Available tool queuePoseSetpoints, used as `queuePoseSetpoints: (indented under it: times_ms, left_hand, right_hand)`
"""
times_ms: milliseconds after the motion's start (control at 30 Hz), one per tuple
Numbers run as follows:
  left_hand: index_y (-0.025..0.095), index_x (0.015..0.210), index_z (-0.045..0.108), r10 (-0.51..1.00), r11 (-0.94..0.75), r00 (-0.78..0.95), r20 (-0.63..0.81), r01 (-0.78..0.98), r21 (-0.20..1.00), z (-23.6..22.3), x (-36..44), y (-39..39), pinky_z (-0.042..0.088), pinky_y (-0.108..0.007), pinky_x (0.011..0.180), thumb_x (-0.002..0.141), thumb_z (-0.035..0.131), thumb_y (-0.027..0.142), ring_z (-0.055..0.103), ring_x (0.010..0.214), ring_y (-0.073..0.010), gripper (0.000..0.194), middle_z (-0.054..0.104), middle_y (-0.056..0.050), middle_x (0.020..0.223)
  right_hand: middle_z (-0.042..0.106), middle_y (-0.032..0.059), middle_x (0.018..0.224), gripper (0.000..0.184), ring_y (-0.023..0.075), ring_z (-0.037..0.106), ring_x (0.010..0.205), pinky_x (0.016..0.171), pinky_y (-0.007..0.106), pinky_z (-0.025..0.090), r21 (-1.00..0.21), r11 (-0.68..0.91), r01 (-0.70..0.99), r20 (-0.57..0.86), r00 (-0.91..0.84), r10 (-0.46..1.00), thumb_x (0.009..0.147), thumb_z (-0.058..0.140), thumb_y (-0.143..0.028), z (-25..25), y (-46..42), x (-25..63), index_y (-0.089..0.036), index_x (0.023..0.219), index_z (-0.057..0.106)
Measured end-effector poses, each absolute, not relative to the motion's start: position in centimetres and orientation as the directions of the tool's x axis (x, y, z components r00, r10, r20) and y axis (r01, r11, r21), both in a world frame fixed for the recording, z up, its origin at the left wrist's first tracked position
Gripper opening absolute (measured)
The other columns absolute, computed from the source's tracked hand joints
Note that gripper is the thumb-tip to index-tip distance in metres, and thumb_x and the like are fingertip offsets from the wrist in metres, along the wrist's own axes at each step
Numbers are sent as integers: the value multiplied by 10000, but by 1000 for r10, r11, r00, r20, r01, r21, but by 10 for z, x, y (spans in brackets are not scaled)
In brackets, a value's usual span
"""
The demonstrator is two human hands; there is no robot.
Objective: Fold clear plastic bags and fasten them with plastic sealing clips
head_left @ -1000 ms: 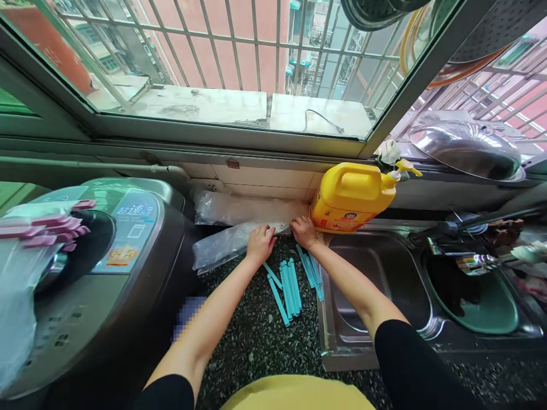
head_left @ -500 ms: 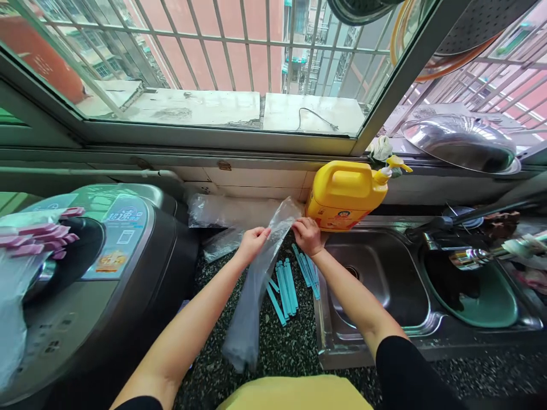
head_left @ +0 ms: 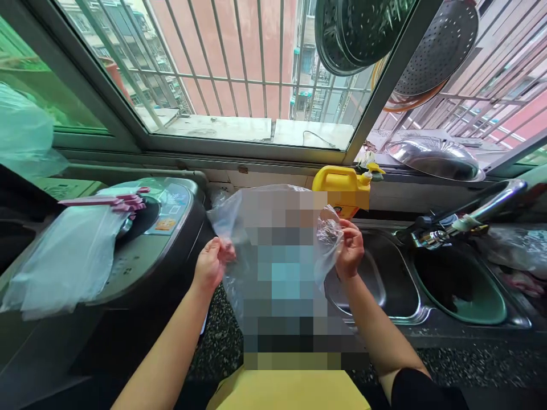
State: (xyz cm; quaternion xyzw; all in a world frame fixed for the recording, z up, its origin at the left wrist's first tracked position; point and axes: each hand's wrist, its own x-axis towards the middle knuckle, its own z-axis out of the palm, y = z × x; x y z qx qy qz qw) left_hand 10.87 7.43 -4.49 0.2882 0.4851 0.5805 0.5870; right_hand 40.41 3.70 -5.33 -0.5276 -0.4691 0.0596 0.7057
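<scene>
A clear plastic bag [head_left: 234,222] is stretched wide between my two hands over the counter. My left hand [head_left: 213,263] is closed on its left edge, with fingers pinched together. On the opposite side my right hand [head_left: 351,247] grips the bag's crumpled right edge between thumb and fingers. A blurred, blocky patch hides the bag's middle and the counter behind it. Only a pale blue tint shows there, and I cannot make out any separate blue strips.
Left stands a dark appliance [head_left: 179,228] with frosted plastic bags [head_left: 77,256] and pink strips [head_left: 123,202] on top. A yellow jug [head_left: 335,179] stands behind my right hand. To the right are a steel sink [head_left: 397,285], a faucet [head_left: 431,236] and a green basin [head_left: 487,299].
My hands have moved apart, left hand leftward and right hand rightward. The bag, narrow and hanging down before, is now spread broad between them. The view has shifted, showing more bags at left.
</scene>
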Motion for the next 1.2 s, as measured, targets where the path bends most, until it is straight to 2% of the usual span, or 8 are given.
queuePoseSetpoints:
  times_ms: [100,267,433,600,733,867,1000,1200]
  left_hand:
    - [169,655,454,954,245,-82,-289,-346,906,-46,102,52,408,-180,388,751,636,406,524,407,-76,313,626,16,610]
    - [186,652,422,935,306,-30,-353,-436,846,-57,107,25,263,-152,329,773,626,354,359,315,-52,291,375,102,410]
    - [182,686,467,916,344,-2,-401,-512,787,-76,129,2,263,-171,352,748,571,584,302,334,-53,420,289,116,421]
    - [161,697,542,913,378,46,-404,-466,800,-105,158,-34,369,-191,471,510,778,506,451,468,-62,458,523,57,564]
    - [140,824,624,894,448,190,-407,-319,835,-122,147,-57,441,-250,592,509,780,492,575,639,-139,497,648,-38,742]
    - [184,1075,578,987,31,157,-32,13,999,-105,115,-45,457,-369,828,677,648,565,581,942,-222,555,618,-108,1088]
    - [216,1172,549,848,-432,367,383,57,900,-63,119,-23,351,-449,1009,702,652,546,477,1164,-275,583,547,-120,1260]
    - [157,734,632,752,-283,616,234,-19,959,-42,132,-39,470,-362,810,807,568,439,595,796,-191,298,645,-68,785]
  right_hand:
    - [633,70,1072,160,187,665,832,743,369,530,-864,431,260,495,589,639,768,603,-350,-41,17,405,-220,787,511]
    - [633,-38,616,244,129,591,452,482,258,482,-954,300,25,264,549,793,705,656,-392,-27,-4,413,-230,780,490]
    - [620,-53,581,307,139,582,406,438,265,458,-963,260,-71,195,484,853,654,689,-419,-5,-20,424,-238,764,467]
    - [609,-45,506,350,163,576,398,435,287,444,-967,252,-37,217,398,891,634,707,-469,35,-36,426,-250,758,464]
    - [611,-36,490,410,118,462,304,340,240,317,-973,230,-1,222,258,940,616,723,-528,67,-54,415,-248,727,444]
    - [669,-13,611,382,57,349,275,309,217,207,-989,146,36,150,115,982,671,709,-499,85,-76,389,-236,734,440]
    - [653,-20,599,350,53,349,292,309,209,203,-994,70,84,71,2,997,720,689,-475,89,-94,362,-229,740,442]
    - [665,-9,619,344,63,391,327,329,213,256,-984,-10,176,-18,-41,999,723,693,-486,88,-111,350,-226,750,469]
